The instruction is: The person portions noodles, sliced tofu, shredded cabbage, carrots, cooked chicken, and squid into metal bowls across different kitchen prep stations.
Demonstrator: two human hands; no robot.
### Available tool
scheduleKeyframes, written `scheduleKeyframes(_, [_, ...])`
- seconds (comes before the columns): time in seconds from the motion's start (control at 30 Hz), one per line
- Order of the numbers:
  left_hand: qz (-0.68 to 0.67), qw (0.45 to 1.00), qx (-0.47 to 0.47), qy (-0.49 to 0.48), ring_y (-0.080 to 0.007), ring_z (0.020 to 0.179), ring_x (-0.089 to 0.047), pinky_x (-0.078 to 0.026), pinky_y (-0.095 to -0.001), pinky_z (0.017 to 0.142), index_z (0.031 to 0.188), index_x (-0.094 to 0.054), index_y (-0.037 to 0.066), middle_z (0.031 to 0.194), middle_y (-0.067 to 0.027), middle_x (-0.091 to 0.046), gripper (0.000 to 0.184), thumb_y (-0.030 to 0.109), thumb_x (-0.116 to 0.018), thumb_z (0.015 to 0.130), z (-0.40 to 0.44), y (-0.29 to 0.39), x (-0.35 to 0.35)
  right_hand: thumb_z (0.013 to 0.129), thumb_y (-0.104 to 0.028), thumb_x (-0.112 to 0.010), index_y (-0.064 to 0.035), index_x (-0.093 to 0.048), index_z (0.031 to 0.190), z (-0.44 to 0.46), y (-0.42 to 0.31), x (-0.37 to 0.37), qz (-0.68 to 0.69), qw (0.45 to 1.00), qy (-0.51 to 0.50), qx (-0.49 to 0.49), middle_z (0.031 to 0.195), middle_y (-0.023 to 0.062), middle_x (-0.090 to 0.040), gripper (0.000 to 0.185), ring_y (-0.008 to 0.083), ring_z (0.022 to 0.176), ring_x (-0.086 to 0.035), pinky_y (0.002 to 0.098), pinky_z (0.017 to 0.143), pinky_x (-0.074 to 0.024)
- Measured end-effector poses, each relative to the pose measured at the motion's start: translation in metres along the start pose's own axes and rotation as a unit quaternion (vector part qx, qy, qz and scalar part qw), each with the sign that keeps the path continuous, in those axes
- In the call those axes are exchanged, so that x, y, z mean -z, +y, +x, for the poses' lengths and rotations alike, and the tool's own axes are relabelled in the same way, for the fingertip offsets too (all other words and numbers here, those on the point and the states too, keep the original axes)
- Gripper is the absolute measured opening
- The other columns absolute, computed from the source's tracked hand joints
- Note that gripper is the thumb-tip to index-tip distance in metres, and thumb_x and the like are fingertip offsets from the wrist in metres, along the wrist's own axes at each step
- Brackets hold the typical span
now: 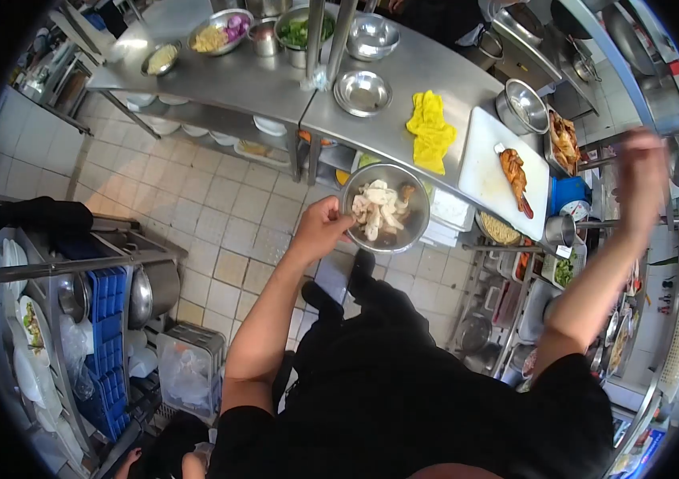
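My left hand (pixel 323 230) grips the left rim of a steel mixing bowl (pixel 417 231), thumb and fingers closed on the edge. Pale, sliced pieces (pixel 378 209) lie in the bowl, with some browner bits on the right; I cannot make out their exact kind. Far to the right, my right hand (pixel 644 172) is raised near a metal rack post and smeared by motion, so its fingers do not show clearly. A white cutting board (pixel 487 172) on the steel table carries a browned roasted piece of meat (pixel 514 177).
A crumpled yellow cloth (pixel 430 128), stacked steel bowls (pixel 363 93) and another bowl (pixel 522 108) stand on the steel table (pixel 276 100). A tray of roasted meat (pixel 564 142) is beyond the board. Left stands a rack with blue crates (pixel 108 319). Another person (pixel 168 451) is at lower left.
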State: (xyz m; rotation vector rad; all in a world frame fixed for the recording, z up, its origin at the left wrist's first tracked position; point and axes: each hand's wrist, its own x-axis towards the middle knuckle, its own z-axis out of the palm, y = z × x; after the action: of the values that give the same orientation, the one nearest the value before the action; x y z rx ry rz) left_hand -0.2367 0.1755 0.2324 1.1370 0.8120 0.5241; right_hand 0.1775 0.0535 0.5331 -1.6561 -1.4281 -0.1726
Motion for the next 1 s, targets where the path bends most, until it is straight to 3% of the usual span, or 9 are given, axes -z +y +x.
scheduleKeyframes(0.03, [0.011, 1.000, -0.001, 0.001, -0.0060, 0.062, -0.053, -0.054, -0.0252, 0.053, 0.073, -0.045, 0.008, 0.068, 0.0010, -0.051, 0.023, 0.008, -0.062, 0.088, 0.004, -0.013, -0.001, 0.086, -0.013, -0.058, -0.0029, -0.064, 0.097, -0.045, -0.046, -0.070, -0.027, 0.991, -0.112, -0.066, 0.099, 0.0065, -0.061, 0.016, 0.0159, 0.091, -0.059, 0.0298, 0.081, -0.0483])
scheduleKeyframes(0.07, [0.022, 1.000, -0.002, 0.001, -0.0059, 0.062, -0.052, -0.054, -0.0251, 0.053, 0.073, -0.045, 0.008, 0.069, 0.0008, -0.051, 0.023, 0.008, -0.062, 0.088, 0.009, -0.023, -0.003, 0.082, -0.003, -0.056, -0.0031, -0.065, 0.092, -0.085, -0.039, -0.120, 0.187, 0.942, -0.239, -0.142, 0.096, 0.0068, -0.061, 0.014, 0.0164, 0.089, -0.058, 0.0292, 0.080, -0.0479])
scheduleKeyframes(0.2, [0.017, 1.000, 0.024, -0.002, -0.0058, 0.062, -0.052, -0.053, -0.0248, 0.052, 0.073, -0.045, 0.008, 0.070, 0.0004, -0.051, 0.023, 0.008, -0.063, 0.088, 0.022, -0.048, -0.003, 0.081, -0.003, -0.065, -0.0035, -0.066, 0.098, -0.184, -0.013, -0.261, 0.121, 0.911, -0.392, -0.054, 0.101, 0.0122, -0.062, 0.016, 0.0281, 0.092, -0.062, 0.0339, 0.079, -0.0502])
scheduleKeyframes(0.4, [-0.069, 0.994, 0.078, 0.020, -0.0058, 0.066, -0.056, -0.054, -0.0246, 0.059, 0.081, -0.052, 0.006, 0.074, 0.0009, -0.058, 0.012, 0.008, -0.061, 0.089, 0.034, -0.114, -0.003, 0.083, -0.005, -0.066, -0.0021, -0.066, 0.092, -0.212, 0.014, -0.278, 0.106, 0.947, -0.291, -0.087, 0.104, 0.0152, -0.065, 0.009, 0.0309, 0.091, -0.065, 0.0334, 0.074, -0.0530])
scheduleKeyframes(0.47, [-0.083, 0.989, 0.108, 0.052, -0.0064, 0.067, -0.057, -0.054, -0.0242, 0.059, 0.085, -0.055, 0.006, 0.075, -0.0005, -0.060, 0.007, 0.007, -0.060, 0.089, 0.035, -0.133, -0.002, 0.084, -0.008, -0.065, -0.0015, -0.064, 0.093, -0.221, 0.052, -0.288, 0.081, 0.926, -0.295, -0.219, 0.103, 0.0134, -0.065, 0.011, 0.0300, 0.089, -0.065, 0.0326, 0.073, -0.0527])
scheduleKeyframes(0.6, [-0.103, 0.978, 0.131, 0.128, -0.0076, 0.064, -0.058, -0.053, -0.0237, 0.055, 0.080, -0.051, 0.006, 0.075, -0.0019, -0.059, 0.013, 0.005, -0.061, 0.089, 0.036, -0.203, 0.002, 0.077, -0.038, -0.073, -0.0108, -0.053, 0.127, -0.278, 0.192, -0.356, -0.245, 0.901, -0.337, -0.121, 0.117, 0.0171, -0.059, 0.060, 0.0350, 0.104, -0.061, 0.0390, 0.084, -0.0513])
scheduleKeyframes(0.8, [-0.155, 0.958, 0.127, 0.207, -0.0077, 0.064, -0.059, -0.054, -0.0221, 0.054, 0.084, -0.053, 0.002, 0.074, -0.0019, -0.057, 0.008, 0.001, -0.060, 0.089, 0.059, -0.257, 0.005, 0.070, -0.072, -0.062, -0.0039, -0.033, 0.144, -0.283, 0.363, -0.471, -0.306, 0.758, -0.535, -0.211, 0.145, 0.0213, -0.037, 0.104, 0.0320, 0.135, -0.036, 0.0352, 0.110, -0.0311])
scheduleKeyframes(0.93, [-0.120, 0.964, 0.031, 0.236, -0.0090, 0.066, -0.062, -0.053, -0.0218, 0.052, 0.082, -0.050, -0.001, 0.073, -0.0036, -0.057, 0.013, 0.002, -0.061, 0.089, 0.105, -0.247, 0.002, 0.069, -0.047, -0.076, -0.0038, -0.049, 0.131, -0.282, 0.342, -0.464, -0.243, 0.835, -0.429, -0.244, 0.133, 0.0204, -0.049, 0.081, 0.0353, 0.125, -0.046, 0.0378, 0.105, -0.0356])
scheduleKeyframes(1.0, [-0.110, 0.966, 0.041, 0.228, -0.0094, 0.067, -0.064, -0.052, -0.0227, 0.050, 0.081, -0.049, -0.002, 0.070, -0.0042, -0.057, 0.016, 0.004, -0.062, 0.089, 0.137, -0.234, 0.002, 0.069, -0.034, -0.078, -0.0049, -0.054, 0.125, -0.289, 0.359, -0.462, -0.254, 0.879, -0.377, -0.142, 0.124, 0.0199, -0.055, 0.068, 0.0363, 0.115, -0.052, 0.0390, 0.101, -0.0387])
